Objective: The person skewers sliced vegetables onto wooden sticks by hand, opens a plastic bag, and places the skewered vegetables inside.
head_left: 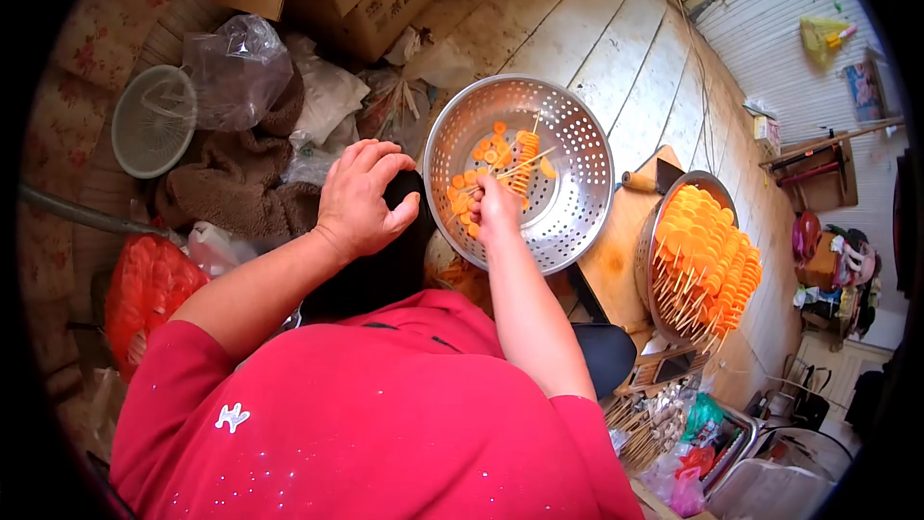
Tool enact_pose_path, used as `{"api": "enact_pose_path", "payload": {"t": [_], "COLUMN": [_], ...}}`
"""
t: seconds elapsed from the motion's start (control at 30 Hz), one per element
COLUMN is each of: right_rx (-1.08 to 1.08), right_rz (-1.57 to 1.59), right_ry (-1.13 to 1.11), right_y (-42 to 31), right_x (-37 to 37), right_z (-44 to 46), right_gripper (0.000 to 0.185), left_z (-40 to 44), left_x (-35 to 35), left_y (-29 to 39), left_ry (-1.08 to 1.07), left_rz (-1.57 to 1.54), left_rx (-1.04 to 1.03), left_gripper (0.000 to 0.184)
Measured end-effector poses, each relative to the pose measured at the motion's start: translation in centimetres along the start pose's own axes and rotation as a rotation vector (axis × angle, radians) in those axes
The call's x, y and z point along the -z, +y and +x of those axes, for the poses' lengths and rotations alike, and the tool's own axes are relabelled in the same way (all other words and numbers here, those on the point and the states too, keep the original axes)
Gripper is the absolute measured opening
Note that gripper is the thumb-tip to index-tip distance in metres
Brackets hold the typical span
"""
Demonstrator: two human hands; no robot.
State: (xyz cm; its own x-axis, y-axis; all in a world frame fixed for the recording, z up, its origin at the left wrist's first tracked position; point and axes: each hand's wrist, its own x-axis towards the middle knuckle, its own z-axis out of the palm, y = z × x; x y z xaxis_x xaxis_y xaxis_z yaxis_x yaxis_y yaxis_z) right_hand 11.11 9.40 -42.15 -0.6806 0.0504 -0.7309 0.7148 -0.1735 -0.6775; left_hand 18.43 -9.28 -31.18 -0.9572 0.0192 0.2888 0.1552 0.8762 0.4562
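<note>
A perforated metal colander [577, 217] stands in front of me with loose orange carrot slices [493, 151] in it. My right hand [497, 207] reaches inside, fingers closed in a pinch on a thin wooden skewer [539, 155]. Close to those fingers lies a row of carrot slices on a stick [526, 159]. How far the pinched skewer runs under the fingers is hidden. My left hand [368, 195] is empty, fingers apart, over my dark-clad knee just left of the colander.
On the right, a metal bowl [647, 270] is heaped with skewered carrot slices [707, 250]. Beside it are a wooden board [616, 265] and a wood-handled knife [639, 181]. Left are a pale basket [154, 122], plastic bags [239, 72] and a red bag [149, 289]; a cardboard box [385, 5] stands behind.
</note>
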Motion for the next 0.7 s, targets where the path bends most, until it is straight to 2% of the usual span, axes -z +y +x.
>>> {"api": "enact_pose_path", "payload": {"t": [0.1,0.17,0.23,0.37,0.43,0.47,0.5,0.6,0.7], "right_rx": [0.034,0.052,0.033,0.030,0.307,0.310,0.311,0.212,0.176], "right_rz": [-0.073,0.042,-0.094,-0.182,-0.518,-0.658,-0.657,-0.923,-0.976], "right_ry": [-0.033,0.060,0.123,0.254,0.334,0.410,0.406,0.452,0.423], "right_y": [0.7,0.1,0.2,0.7,1.9,2.0,1.6,-0.2,0.1], "right_x": [3.9,6.0,8.8,8.4,7.7,7.5,7.2,5.5,5.4], "right_z": [-0.6,-1.8,-1.1,0.2,2.1,2.8,2.8,0.9,1.8], "right_gripper": [0.014,0.015,0.012,0.016,0.020,0.023,0.023,0.024,0.024], "left_z": [-0.3,-0.3,-0.3,-0.3,-0.3,-0.3,-0.2,-0.2,-0.1], "left_x": [0.0,0.0,-0.1,-0.4,-0.4,-0.5,-0.5,-0.4,-0.3], "left_y": [-0.1,-0.2,0.0,0.3,0.3,0.3,0.3,0.2,0.2], "left_ry": [-0.006,-0.002,0.006,-0.002,-0.008,-0.009,-0.008,-0.003,-0.016], "left_rz": [-0.004,-0.007,0.004,0.001,0.007,0.012,0.016,0.020,0.016], "left_rx": [0.003,-0.001,-0.021,-0.006,-0.005,-0.004,-0.002,-0.005,0.007], "left_gripper": [0.032,0.032,0.032,0.030,0.030,0.031,0.031,0.030,0.030]}}
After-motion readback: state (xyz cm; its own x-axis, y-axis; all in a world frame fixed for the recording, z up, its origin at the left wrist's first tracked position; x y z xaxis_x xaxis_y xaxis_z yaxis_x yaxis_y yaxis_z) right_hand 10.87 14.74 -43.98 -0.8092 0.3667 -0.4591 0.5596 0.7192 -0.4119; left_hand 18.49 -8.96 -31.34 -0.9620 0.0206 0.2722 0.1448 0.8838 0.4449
